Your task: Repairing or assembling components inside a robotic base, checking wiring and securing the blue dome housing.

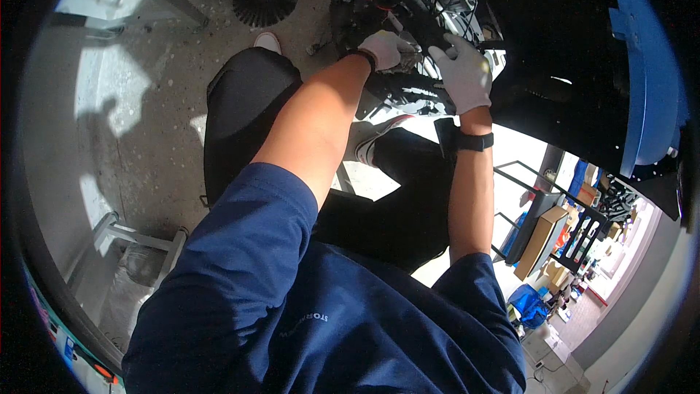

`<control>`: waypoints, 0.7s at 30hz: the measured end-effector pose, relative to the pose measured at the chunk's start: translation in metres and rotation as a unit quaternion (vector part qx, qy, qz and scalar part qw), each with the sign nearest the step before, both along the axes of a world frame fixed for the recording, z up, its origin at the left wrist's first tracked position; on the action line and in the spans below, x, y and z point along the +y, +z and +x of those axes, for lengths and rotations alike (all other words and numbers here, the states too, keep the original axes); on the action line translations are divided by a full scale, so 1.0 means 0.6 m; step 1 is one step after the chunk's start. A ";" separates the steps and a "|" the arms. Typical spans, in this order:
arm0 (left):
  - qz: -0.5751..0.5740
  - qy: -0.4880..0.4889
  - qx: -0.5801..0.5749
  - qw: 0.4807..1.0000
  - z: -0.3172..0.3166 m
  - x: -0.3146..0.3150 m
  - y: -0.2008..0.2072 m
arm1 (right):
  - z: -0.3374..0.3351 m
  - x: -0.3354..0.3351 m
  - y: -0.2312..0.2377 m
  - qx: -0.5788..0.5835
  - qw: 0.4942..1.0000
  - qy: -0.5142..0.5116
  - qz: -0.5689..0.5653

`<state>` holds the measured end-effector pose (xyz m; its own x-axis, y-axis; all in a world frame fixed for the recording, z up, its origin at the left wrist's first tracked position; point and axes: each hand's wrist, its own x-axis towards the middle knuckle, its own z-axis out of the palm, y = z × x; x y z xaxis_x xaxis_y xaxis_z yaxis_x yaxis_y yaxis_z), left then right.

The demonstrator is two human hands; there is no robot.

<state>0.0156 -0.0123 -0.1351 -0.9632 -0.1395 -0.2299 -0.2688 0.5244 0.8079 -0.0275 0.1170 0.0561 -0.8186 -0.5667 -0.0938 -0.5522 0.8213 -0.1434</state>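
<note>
My left hand [385, 49], in a white glove, reaches into a heap of black and pale parts and cables [456, 11]. Its fingers are bent together at the heap; what they hold, if anything, I cannot make out. Just to the right, my right hand [465, 76], also gloved in white, is open over the heap. Its thumb and fingers are apart, close to a long black piece [424, 22] between the two hands. A black piece with white glare [415, 95] lies below the hands. Deep shadow hides much of the heap.
A round dark brush-like thing [266, 0] is on the concrete floor at the upper left. Grey metal legs [142, 237] stand at the left. A large black surface with a blue edge [645, 73] fills the right. Cluttered shelves [561, 241] stand at the lower right.
</note>
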 end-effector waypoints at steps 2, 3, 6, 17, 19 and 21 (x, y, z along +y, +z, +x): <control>0.008 0.009 0.004 1.000 0.000 0.004 0.003 | -0.009 0.009 -0.006 0.005 0.997 0.070 -0.024; 0.016 0.018 0.008 1.000 0.001 0.006 0.004 | -0.011 0.011 -0.011 0.005 0.997 0.069 -0.023; 0.002 0.013 0.030 0.999 -0.001 0.002 0.005 | -0.014 0.012 -0.027 -0.011 0.998 0.065 -0.021; 0.003 0.030 0.059 0.998 0.000 0.002 -0.001 | -0.034 -0.011 -0.034 0.030 0.997 -0.019 0.076; -0.003 0.011 0.037 0.999 -0.003 0.000 0.003 | -0.030 -0.017 -0.025 -0.002 0.993 -0.035 0.109; -0.040 -0.013 0.047 0.998 -0.004 -0.001 0.009 | -0.026 -0.017 -0.023 0.002 0.991 -0.037 0.127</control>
<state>0.0133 -0.0129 -0.1299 -0.9835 -0.1286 -0.1270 -0.1789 0.5941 0.7842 -0.0432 0.1069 0.0426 -0.8575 -0.4638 -0.2229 -0.4893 0.8689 0.0744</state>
